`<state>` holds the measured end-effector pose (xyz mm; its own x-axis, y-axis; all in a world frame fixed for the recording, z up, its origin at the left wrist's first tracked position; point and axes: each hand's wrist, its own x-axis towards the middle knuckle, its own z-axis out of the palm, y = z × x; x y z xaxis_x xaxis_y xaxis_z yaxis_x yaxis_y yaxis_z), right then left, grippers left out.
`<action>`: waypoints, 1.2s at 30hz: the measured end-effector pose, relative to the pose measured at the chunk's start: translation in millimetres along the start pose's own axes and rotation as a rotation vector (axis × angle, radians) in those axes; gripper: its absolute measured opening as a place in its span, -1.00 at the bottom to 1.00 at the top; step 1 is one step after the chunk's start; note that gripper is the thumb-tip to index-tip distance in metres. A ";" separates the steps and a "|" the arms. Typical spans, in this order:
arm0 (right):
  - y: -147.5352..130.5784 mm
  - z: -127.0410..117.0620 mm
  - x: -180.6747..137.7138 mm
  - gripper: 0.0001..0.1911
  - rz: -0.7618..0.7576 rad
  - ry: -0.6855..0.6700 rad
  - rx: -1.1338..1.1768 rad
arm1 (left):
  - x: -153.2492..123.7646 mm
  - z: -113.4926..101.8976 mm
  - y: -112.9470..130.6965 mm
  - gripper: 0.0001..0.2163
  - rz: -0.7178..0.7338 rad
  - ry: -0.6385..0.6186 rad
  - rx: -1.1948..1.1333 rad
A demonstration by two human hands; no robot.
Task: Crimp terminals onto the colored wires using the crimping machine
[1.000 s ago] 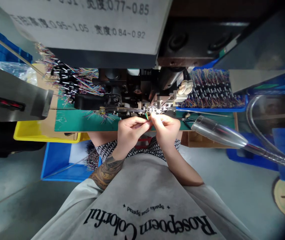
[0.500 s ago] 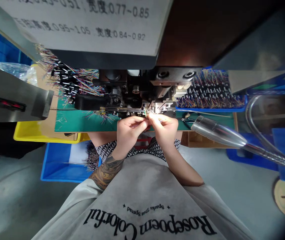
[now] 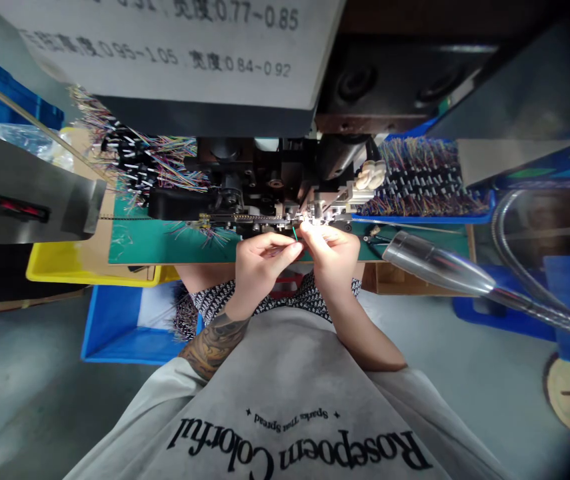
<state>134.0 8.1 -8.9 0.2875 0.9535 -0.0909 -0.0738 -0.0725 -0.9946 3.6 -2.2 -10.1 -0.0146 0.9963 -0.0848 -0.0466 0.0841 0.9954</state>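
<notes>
My left hand point(image 3: 265, 263) is closed in a pinch at the front of a crimping machine point(image 3: 275, 180). A thin green wire point(image 3: 295, 233) sticks up from its thumb and fingertips. Close beside it, my right hand point(image 3: 333, 252) is pinched too, its fingertips right under the brightly lit crimping spot point(image 3: 315, 217). What lies between those right fingers is hidden. A strip of small terminals point(image 3: 259, 218) runs in from the left toward that spot.
Bundles of coloured wires point(image 3: 145, 160) lie at the left. More fill a blue tray point(image 3: 425, 218) at the right. A metal gooseneck lamp point(image 3: 435, 263) reaches in from the right over the green mat point(image 3: 179, 250). Blue point(image 3: 115, 333) and yellow point(image 3: 89, 273) bins stand lower left.
The machine's press block with its two bolts has risen. Both hands have shifted slightly right, and the green wire now shows more plainly between them.
</notes>
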 end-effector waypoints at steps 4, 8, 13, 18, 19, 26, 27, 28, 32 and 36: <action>0.3 1.8 -1.6 -0.73 0.000 0.033 -0.034 | 2.5 1.8 -3.7 -0.83 -0.034 0.005 -0.041; 2.6 1.8 -4.4 -0.75 -0.059 0.035 -0.088 | 4.7 2.5 -7.1 -0.84 -0.051 0.003 -0.089; 2.8 0.3 -7.0 -0.79 -0.121 0.027 -0.125 | 3.1 1.7 -8.0 -0.91 -0.055 -0.022 -0.080; 0.4 1.2 -3.6 -0.75 -0.102 0.061 -0.102 | 1.3 1.0 -4.5 -0.90 -0.037 -0.003 -0.036; 0.2 1.6 -2.7 -0.75 -0.094 0.059 -0.105 | 1.4 0.9 -3.8 -0.89 -0.036 0.002 -0.030; 2.5 1.9 -1.0 -0.69 -0.084 0.031 -0.124 | 1.9 0.8 -5.0 -0.83 -0.045 -0.015 -0.058; 3.7 0.0 -1.5 -0.69 -0.108 0.023 -0.137 | 1.7 0.8 -5.2 -0.82 -0.046 -0.019 -0.067; 5.2 -3.0 -2.3 -0.71 -0.141 0.009 -0.153 | 1.2 0.7 -5.1 -0.81 -0.046 -0.022 -0.079; 17.2 -21.7 -11.4 -0.70 -0.332 -0.166 -0.243 | -1.3 -3.0 -3.5 -0.81 -0.063 0.012 -0.147; 36.0 -41.9 -25.4 -0.64 -0.360 -0.459 -0.343 | -4.4 -10.5 -5.8 -0.82 -0.161 -0.030 -0.305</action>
<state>164.0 -31.1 -44.5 -0.2033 0.9576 0.2042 0.2795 0.2566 -0.9252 -6.6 -7.3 -16.0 0.0464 0.9712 -0.2335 -0.3421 0.2351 0.9098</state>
